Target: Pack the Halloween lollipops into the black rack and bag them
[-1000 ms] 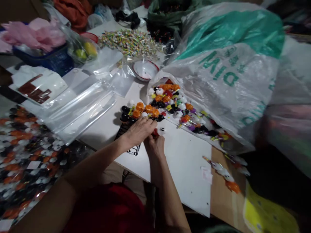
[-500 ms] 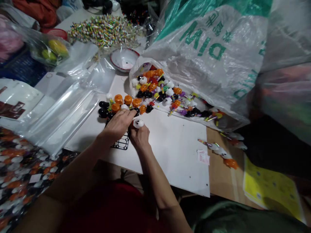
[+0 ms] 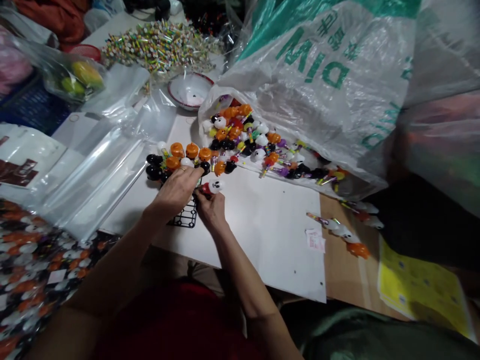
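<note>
My right hand (image 3: 212,210) pinches a small figure-topped stick (image 3: 215,186) with a white, black-eyed head and a red part below it. The stick lies tilted, its head pointing right. Close by on the left, my left hand (image 3: 176,191) bends over a black grid rack (image 3: 185,216), fingers together; what they grip is hidden. Around its fingertips stand orange pumpkin heads (image 3: 192,150), a white head (image 3: 186,162) and black heads (image 3: 153,172). My left hand covers much of the rack.
A white plastic bag (image 3: 300,75) spills more figure-topped sticks (image 3: 258,142) onto the white board (image 3: 262,230). Clear plastic sleeves (image 3: 101,170) lie left, a red-rimmed bowl (image 3: 190,91) behind. One stick (image 3: 339,230) lies at right, near yellow sheets (image 3: 420,285).
The white-headed stick in my right hand has tipped over to the right, and its red part now shows. My left hand stays over the rack. The whole view has shifted slightly.
</note>
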A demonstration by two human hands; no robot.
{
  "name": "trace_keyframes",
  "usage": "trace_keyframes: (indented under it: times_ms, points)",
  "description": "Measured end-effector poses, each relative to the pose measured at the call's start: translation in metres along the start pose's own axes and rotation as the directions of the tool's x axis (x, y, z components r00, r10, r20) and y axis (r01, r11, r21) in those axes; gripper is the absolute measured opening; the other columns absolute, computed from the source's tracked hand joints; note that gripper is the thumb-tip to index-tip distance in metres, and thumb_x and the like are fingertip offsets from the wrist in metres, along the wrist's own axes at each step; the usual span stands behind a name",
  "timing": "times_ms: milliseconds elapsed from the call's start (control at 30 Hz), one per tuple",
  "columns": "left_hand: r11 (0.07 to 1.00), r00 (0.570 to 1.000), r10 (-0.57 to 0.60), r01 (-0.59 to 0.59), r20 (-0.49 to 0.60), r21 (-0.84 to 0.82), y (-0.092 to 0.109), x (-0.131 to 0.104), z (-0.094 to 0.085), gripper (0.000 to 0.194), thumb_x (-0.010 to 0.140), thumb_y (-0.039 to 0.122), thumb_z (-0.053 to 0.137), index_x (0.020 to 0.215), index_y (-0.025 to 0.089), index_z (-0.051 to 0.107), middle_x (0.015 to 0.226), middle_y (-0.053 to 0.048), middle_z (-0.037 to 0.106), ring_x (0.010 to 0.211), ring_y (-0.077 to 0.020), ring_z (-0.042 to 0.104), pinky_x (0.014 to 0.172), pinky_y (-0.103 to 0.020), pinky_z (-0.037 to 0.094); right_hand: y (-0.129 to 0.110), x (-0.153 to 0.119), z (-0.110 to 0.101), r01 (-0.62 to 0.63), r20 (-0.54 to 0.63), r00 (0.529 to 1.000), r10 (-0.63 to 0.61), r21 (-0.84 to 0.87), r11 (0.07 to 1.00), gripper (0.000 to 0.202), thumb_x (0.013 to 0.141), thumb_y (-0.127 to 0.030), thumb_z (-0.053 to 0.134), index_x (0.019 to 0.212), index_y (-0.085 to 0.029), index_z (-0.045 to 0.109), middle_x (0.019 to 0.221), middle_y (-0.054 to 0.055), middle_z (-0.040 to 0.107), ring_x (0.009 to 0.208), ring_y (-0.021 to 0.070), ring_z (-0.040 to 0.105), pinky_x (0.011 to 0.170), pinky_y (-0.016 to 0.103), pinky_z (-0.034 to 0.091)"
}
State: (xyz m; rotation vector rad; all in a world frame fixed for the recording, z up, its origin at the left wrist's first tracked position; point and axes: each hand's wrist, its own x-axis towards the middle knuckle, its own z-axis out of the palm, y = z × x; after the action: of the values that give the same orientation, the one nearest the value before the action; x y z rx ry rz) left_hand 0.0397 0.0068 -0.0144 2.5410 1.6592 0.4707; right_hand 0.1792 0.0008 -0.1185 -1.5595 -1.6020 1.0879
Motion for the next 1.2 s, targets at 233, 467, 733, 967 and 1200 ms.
trace_keyframes:
  times_ms: [233, 467, 733, 967, 1200]
  points:
    - [1.000, 0.999, 0.000, 0.000, -0.048, -0.004, -0.003, -0.002, 0.005, 0.036, 0.093, 0.007, 0.036, 0.116, 0.013, 0.062, 0.096, -0.011, 0.067, 0.094, -0.0235, 0.062, 0.091, -0.037, 0.052, -0.004, 0.006, 0.005, 0.039, -0.080, 0.995, -0.059, -0.235, 0.971, 0.028, 0.087, -0.039, 0.052, 0.090, -0.017, 0.068, 0.082, 0.006, 0.069, 0.073, 0.0194, 0.061, 0.065, 0.027, 0.042]
    - [0.999, 0.996, -0.029, 0.028, -0.080, -0.024, -0.007, 0.000, 0.010, 0.038, 0.092, 0.006, 0.035, 0.117, 0.013, 0.064, 0.096, -0.011, 0.067, 0.096, -0.0245, 0.063, 0.092, -0.039, 0.052, -0.003, 0.015, 0.000, 0.127, 0.043, 0.992, -0.121, -0.444, 0.887, 0.030, 0.090, -0.030, 0.045, 0.106, -0.015, 0.066, 0.095, 0.009, 0.071, 0.084, 0.0219, 0.064, 0.070, 0.027, 0.043]
    - [0.993, 0.976, 0.115, -0.118, -0.183, -0.003, 0.007, 0.000, -0.009, 0.037, 0.093, 0.022, 0.047, 0.126, 0.014, 0.062, 0.133, -0.016, 0.061, 0.128, -0.0317, 0.053, 0.110, -0.053, 0.040, -0.037, 0.010, 0.000, 0.186, 0.203, 0.976, -0.079, -0.588, 0.787, 0.030, 0.097, -0.029, 0.042, 0.110, -0.015, 0.065, 0.101, 0.013, 0.072, 0.084, 0.0242, 0.066, 0.072, 0.031, 0.042]
    - [0.947, 0.951, 0.286, -0.261, -0.117, 0.189, 0.040, 0.002, 0.024, 0.036, 0.094, 0.029, 0.055, 0.125, 0.014, 0.065, 0.148, -0.021, 0.049, 0.136, -0.0387, 0.046, 0.109, -0.062, 0.036, -0.001, 0.002, -0.095, 0.193, 0.198, 0.975, -0.097, -0.556, 0.808, 0.024, 0.095, -0.030, 0.050, 0.109, -0.018, 0.066, 0.096, 0.006, 0.071, 0.078, 0.0169, 0.062, 0.068, 0.025, 0.043]
    - [0.965, 0.944, 0.250, -0.224, -0.217, 0.138, 0.040, 0.034, 0.022, 0.033, 0.091, 0.026, 0.059, 0.122, 0.018, 0.065, 0.144, -0.019, 0.054, 0.135, -0.0348, 0.049, 0.112, -0.061, 0.034, 0.010, 0.074, -0.195, 0.100, 0.046, 0.991, -0.125, -0.879, 0.467, 0.030, 0.095, -0.015, 0.045, 0.111, -0.015, 0.070, 0.129, 0.018, 0.056, 0.115, 0.0278, 0.052, 0.089, 0.033, 0.045]
